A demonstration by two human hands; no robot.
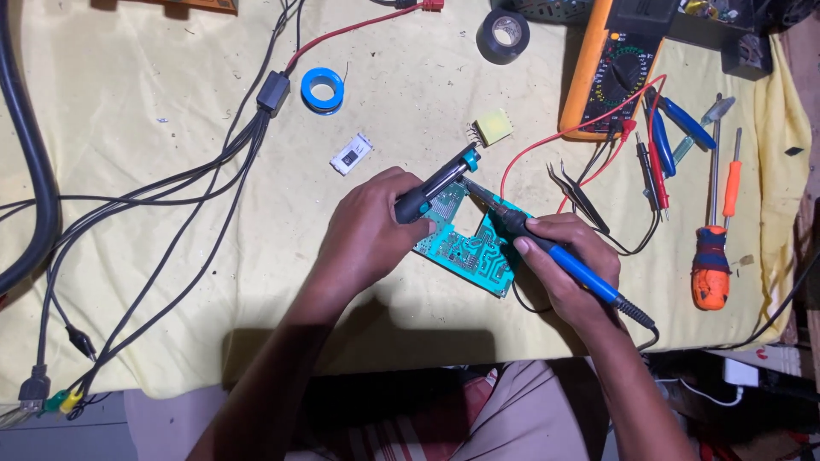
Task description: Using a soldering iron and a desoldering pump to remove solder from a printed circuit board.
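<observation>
Gripping the soldering iron (pixel 559 256) in my right hand (pixel 568 256), left hand (pixel 376 226) clamps the desoldering pump (pixel 436 183) over the green circuit board (pixel 470 252) near the tabletop's (pixel 171 282) front edge

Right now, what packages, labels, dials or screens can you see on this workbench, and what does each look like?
Multimeter: top right of the yellow cloth, orange case, dark face with round dial; its screen mostly cut off.
Small white part: above the left hand, rectangular, with a dark panel.
Orange flat thing: top edge, cut off; perhaps a package.

bare cloth (pixel 171 248) left, tools (pixel 713 213) crowding right
</observation>
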